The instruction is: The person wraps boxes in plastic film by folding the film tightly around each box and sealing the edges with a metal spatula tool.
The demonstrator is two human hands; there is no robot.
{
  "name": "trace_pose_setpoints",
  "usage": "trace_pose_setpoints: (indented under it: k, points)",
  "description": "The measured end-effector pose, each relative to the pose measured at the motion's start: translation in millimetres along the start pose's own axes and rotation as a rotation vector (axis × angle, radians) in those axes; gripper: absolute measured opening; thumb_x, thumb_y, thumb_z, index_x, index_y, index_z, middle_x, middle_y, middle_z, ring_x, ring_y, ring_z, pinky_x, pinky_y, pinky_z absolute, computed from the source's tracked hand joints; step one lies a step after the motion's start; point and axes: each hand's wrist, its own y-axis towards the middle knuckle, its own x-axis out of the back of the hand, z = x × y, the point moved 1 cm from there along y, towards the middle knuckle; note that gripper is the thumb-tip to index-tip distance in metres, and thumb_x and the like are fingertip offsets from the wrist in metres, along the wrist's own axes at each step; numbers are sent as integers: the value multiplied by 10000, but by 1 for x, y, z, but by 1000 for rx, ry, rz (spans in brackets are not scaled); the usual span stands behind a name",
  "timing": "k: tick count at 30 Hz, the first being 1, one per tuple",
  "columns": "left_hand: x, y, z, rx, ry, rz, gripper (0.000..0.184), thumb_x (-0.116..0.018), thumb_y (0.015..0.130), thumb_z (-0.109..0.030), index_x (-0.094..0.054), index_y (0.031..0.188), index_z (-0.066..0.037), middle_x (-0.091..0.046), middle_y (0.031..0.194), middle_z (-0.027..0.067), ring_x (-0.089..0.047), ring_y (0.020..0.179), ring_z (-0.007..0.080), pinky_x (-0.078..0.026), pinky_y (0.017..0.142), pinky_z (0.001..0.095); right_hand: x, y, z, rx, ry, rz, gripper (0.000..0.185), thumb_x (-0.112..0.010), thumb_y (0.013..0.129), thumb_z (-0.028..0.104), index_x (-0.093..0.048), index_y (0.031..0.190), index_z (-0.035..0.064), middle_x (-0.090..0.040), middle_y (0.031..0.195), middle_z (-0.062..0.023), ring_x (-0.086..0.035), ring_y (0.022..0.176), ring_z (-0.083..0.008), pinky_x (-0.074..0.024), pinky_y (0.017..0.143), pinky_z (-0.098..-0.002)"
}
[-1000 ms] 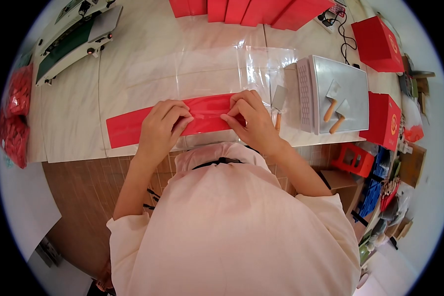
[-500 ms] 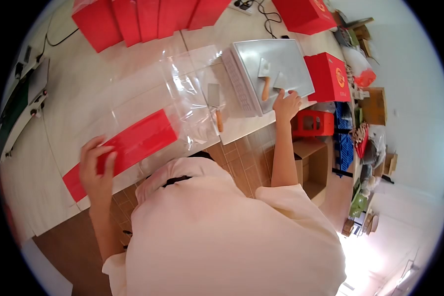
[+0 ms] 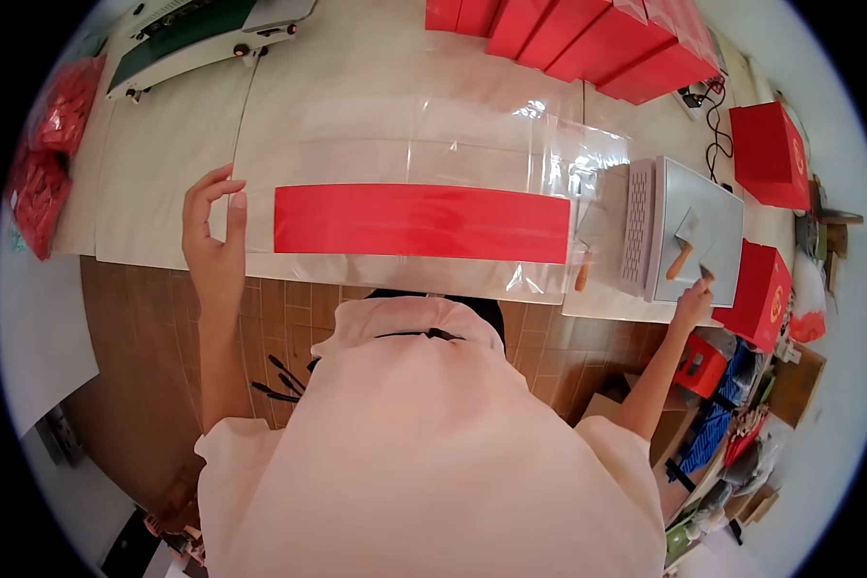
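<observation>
"Two hands are working apart. Where is the red strip (image 3: pixel 421 223) lying?"

"It is lying flat on the surface (image 3: pixel 164 183), near the person's edge, with clear film (image 3: pixel 482 164) spreading around it."

"And the left hand (image 3: pixel 217 231)?"

"It is hovering just beside the strip's left end, its grip spreading open, holding nothing."

"The right (image 3: pixel 692 301)?"

"Its fingertips are reaching a scraper (image 3: pixel 707 271) on the metal top (image 3: pixel 718 217), beside another scraper (image 3: pixel 680 260); whether the grip is pinching, nobody can tell."
</observation>
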Motion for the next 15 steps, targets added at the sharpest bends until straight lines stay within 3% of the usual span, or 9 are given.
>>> trace_pose_setpoints:
  k: [2,4,5,6,7,8,10,14,15]
  points:
    - [-2,-1,10,-42,40,58,115,-617,928,-111,-654,1029,-72,-620,1209,63,-546,1181,232,-390,1032,363,38,-95,139,-113,374,126,387,-452,1014,328,-596,1002,-31,-486,669,-10,-459,561,-112,-398,519,-275]
    - [-8,0,7,-100,70,135,132,-625,916,-106,-657,1040,-76,-625,1205,59,-545,1189,238,-384,1039,376,51,-187,227,-14,582,272,289,-436,1036,300,-582,1011,52,-446,672,43,-396,536,-41,-312,435,-200]
    - [-14,0,1,-193,122,177,150,-636,902,-104,-660,1048,-81,-627,1203,54,-542,1197,244,-371,1049,390,49,-224,242,-265,822,441,287,-454,1040,329,-587,1032,75,-473,727,51,-390,573,-37,-317,465,-194]
    - [-19,-2,-5,-286,171,217,170,-646,888,-101,-662,1056,-85,-630,1200,48,-539,1205,250,-359,1059,404,53,-264,264,-236,903,652,242,-468,1038,327,-576,1066,111,-482,745,62,-394,578,-36,-347,499,-202]
    - [-23,-4,-8,-287,142,242,177,-653,878,-103,-663,1054,-89,-629,1201,31,-534,1217,251,-320,1091,427,56,-291,291,197,602,754,221,-502,1020,280,-555,1091,77,-540,767,-9,-482,596,-109,-400,516,-275]
    - [-26,-6,-8,-308,121,253,177,-653,878,-103,-663,1054,-89,-629,1201,31,-534,1217,251,-320,1091,427,58,-318,318,629,350,712,220,-537,1002,233,-534,1115,43,-598,788,-80,-571,614,-182,-453,532,-347]
    - [-35,-6,-6,-345,171,271,204,-636,904,-109,-656,1105,-79,-619,1237,45,-505,1260,240,-305,1117,415,57,-334,345,587,402,946,211,-543,966,166,-496,1120,30,-610,743,-182,-612,627,-379,-505,565,-406]
    - [-44,-6,0,-336,209,284,238,-573,946,-153,-631,1167,-86,-616,1211,53,-501,1259,242,-254,1148,447,48,-351,362,700,184,957,164,-540,960,146,-510,1041,7,-630,721,-140,-620,595,-339,-468,504,-420]
    - [-45,-6,-1,-344,202,298,238,-573,946,-153,-631,1167,-86,-616,1211,53,-501,1259,242,-254,1148,447,50,-355,364,755,62,919,166,-547,960,181,-492,953,24,-588,628,-115,-596,526,-299,-452,468,-400]
